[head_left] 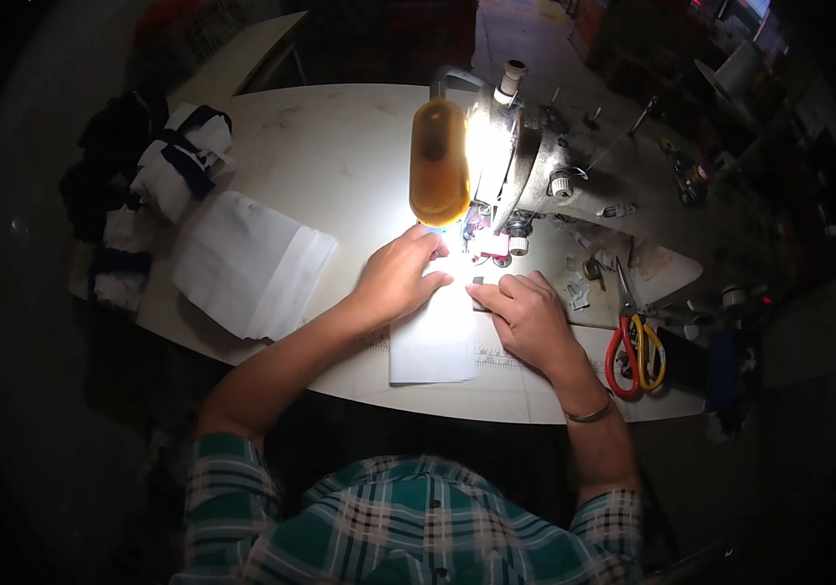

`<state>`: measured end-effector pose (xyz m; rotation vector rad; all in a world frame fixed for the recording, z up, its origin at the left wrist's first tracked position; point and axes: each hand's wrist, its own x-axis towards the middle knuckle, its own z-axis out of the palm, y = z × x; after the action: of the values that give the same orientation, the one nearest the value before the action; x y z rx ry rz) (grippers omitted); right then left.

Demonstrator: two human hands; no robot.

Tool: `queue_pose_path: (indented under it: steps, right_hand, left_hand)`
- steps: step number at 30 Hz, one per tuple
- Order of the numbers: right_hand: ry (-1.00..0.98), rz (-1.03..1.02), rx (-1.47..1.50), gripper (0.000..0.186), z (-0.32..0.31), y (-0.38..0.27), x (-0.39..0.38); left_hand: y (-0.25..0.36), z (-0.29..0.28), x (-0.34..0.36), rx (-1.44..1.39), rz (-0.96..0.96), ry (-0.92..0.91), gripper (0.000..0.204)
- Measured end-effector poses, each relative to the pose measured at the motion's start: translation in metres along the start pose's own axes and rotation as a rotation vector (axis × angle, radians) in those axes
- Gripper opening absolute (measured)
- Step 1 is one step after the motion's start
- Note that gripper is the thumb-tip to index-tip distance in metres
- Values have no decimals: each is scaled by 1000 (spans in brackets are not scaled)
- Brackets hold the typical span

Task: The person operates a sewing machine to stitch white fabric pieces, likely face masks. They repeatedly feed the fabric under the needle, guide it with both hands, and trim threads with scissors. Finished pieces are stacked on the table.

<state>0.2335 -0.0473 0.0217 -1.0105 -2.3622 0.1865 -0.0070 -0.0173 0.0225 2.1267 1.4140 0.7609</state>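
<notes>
Fabric lies flat under both my hands: a small white cloth piece [434, 336] spread on the pale table [340, 146], its far end bright under the lamp and running up to the needle area of the sewing machine [544, 166]. My left hand [396, 278] rests palm down on the cloth's upper left part, fingers [429, 242] stretched out and pressing, gripping nothing. My right hand [530, 317] lies flat at the cloth's right edge, its fingers pointing left toward the needle, also spread rather than closed on anything. An amber lamp shade [438, 161] hangs just above my left fingertips. To the left sits a folded stack of white fabric [247, 263], and beyond it a heap of dark and white pieces [150, 180]. Red and yellow handled scissors [632, 346] lie right of my right wrist.
</notes>
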Motion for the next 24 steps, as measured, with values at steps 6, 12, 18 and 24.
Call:
queue_pose_path:
  steps: [6,12,18,24]
  right_hand:
    - [-30,-64,5,28,1,-3,2]
    - [-48,-49,20,29,6,-2,1]
    - [-45,-49,19,29,5,-2,0]
    - [-34,-54,19,28,7,-2,0]
  left_hand:
    - [-7,-13,-8,-334,-112,-34,13]
    - [-18,-15,-6,-309,126,45,13]
    - [-3,-8,-1,-33,108,-11,20]
    - [-23,-2,-11,-150,95,70,16]
